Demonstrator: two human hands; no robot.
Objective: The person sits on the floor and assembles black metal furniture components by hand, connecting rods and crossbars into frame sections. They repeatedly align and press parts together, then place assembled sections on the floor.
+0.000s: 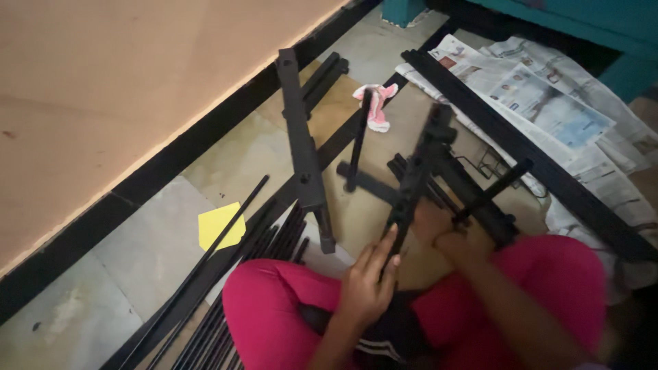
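While I sit cross-legged on the tiled floor (103, 301), my left hand (367, 284) has its grip closed around the lower end of a black metal bracket (415, 178) held over my lap, and my right hand (456, 240) clasps it too. Newspaper (548, 103) lies beside loose black rods (226, 301) and the wall (123, 89).
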